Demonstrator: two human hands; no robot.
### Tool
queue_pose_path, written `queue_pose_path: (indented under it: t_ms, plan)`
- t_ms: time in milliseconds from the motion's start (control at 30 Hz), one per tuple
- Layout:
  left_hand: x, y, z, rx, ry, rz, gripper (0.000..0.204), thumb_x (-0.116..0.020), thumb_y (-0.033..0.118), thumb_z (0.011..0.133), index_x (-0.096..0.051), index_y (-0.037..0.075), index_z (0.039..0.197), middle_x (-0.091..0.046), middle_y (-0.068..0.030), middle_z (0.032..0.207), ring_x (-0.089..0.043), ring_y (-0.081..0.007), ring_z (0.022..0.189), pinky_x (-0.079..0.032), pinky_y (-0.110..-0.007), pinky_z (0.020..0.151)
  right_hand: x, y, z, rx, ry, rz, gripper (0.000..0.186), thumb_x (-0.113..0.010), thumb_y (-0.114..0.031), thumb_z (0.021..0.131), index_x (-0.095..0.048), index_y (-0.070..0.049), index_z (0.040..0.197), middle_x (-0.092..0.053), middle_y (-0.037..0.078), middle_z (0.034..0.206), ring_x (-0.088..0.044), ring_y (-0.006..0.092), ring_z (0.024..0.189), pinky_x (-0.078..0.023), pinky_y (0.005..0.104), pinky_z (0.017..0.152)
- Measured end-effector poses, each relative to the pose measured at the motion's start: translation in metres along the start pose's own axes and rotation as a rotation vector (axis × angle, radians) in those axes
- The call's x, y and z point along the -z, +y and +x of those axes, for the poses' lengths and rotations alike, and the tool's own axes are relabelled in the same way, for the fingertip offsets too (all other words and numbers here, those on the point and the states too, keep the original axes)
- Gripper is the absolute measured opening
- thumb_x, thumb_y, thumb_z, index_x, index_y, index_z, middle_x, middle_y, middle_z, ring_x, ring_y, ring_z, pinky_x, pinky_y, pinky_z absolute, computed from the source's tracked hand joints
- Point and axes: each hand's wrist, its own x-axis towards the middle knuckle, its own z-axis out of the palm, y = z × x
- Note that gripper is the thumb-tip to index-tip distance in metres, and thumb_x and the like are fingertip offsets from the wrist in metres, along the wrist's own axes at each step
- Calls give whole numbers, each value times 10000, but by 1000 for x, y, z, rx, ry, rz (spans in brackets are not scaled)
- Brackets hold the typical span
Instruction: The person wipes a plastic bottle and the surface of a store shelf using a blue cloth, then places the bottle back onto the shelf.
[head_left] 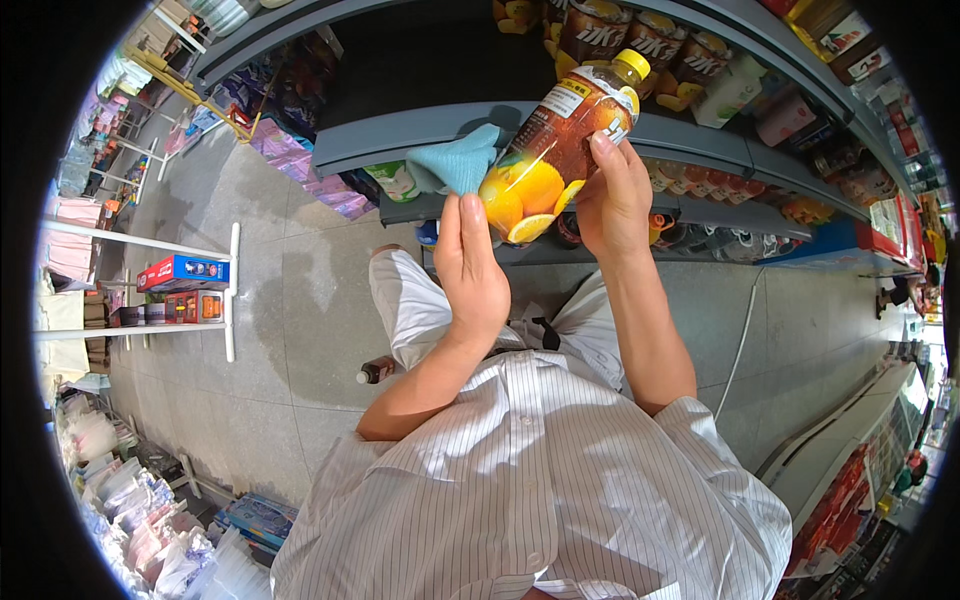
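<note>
A large bottle of iced tea (545, 150) with a yellow cap and lemons on its label is held up before me, tilted with its cap toward the upper right. My right hand (615, 205) is closed around its right side, thumb across the label. At the bottle's lower left, my left hand (473, 280) has its fingers pressed together on a light blue cloth (455, 162). The cloth fans out above the fingertips and lies against or very close to the bottle. Part of the left hand's grip on it is hidden.
Ahead is a grey shelf (400, 135) with similar bottles (595, 35) at its upper right and smaller ones below. A small dark bottle (377, 370) lies on the tiled floor to my left. A white rack (232, 290) with boxed toys stands farther left.
</note>
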Motion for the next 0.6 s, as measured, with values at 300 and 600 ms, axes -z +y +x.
queue_pose_path:
  t_ms: [300,600]
  plan:
    - [15,-22,-22,-649,-7,613,275,-603,57,974,-626,-94,1202,-639,-156,1241,-621,-244,1106,-453,-356,989,-12,2,-3,-237,174,268,445,-577,-358,1014,-519,-53,1332,-633,101,1278,-605,247,1197,-459,422,1069]
    - [12,1,-1,-547,-179,801,675,-815,138,829,-468,10,1394,-550,-113,1307,-578,-244,1188,-481,-357,1015,-10,-1,-11,-135,175,51,479,-698,-264,952,-512,32,1278,-648,129,1185,-651,211,1070,-535,345,933]
